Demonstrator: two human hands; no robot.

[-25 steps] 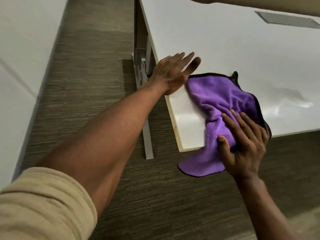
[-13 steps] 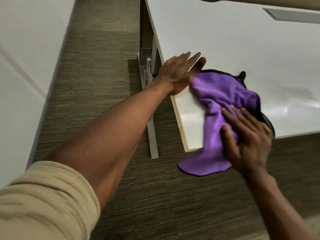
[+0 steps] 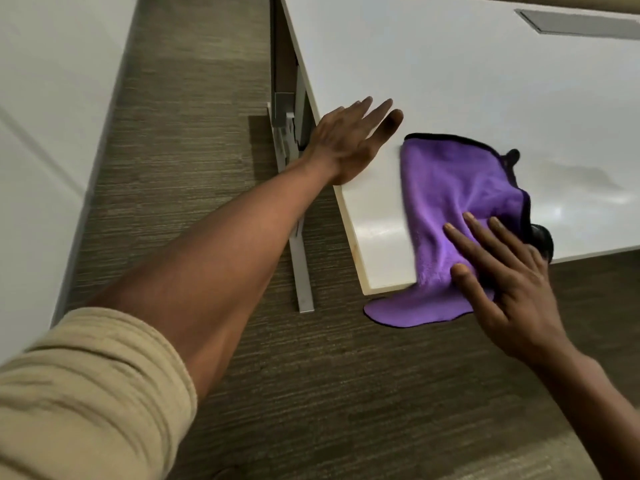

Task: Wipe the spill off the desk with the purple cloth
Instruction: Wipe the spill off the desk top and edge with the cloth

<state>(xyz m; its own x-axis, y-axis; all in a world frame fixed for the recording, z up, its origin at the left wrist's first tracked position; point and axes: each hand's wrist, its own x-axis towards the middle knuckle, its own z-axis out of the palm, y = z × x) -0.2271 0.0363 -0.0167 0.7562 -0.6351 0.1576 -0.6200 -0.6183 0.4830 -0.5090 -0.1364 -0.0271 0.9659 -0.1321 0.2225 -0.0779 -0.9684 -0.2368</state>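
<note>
Your right hand [image 3: 509,292] lies flat on the purple cloth [image 3: 453,202], fingers [image 3: 485,244] stretched out and slightly spread, pressing down on it rather than gripping it; the thumb sits near the desk's front edge. The cloth is a plush microfibre square, bright violet with a thin black trim along its border and a small black loop at its far right corner. It lies at the near left corner of the white desk [image 3: 450,71], rumpled into soft folds, and its lower part hangs over the front edge, so a rounded flap shows against the carpet [image 3: 194,140]. On its right side a dark fold of it bunches up just beyond your fingertips.

Your left hand [image 3: 349,140] rests on the desk's left edge, palm down, fingers straight and close together, holding nothing. It sits just beside the cloth without touching it. A beige sleeve [image 3: 86,393] is pushed up above that elbow.

To the right of the cloth, the desk surface carries a faint greyish smear [image 3: 585,174] with glossy highlights below it; you cannot tell whether it is wet. A grey cable hatch [image 3: 581,24] is set into the far part of the desk. A grey metal desk leg [image 3: 298,244] stands beneath the left edge.
</note>
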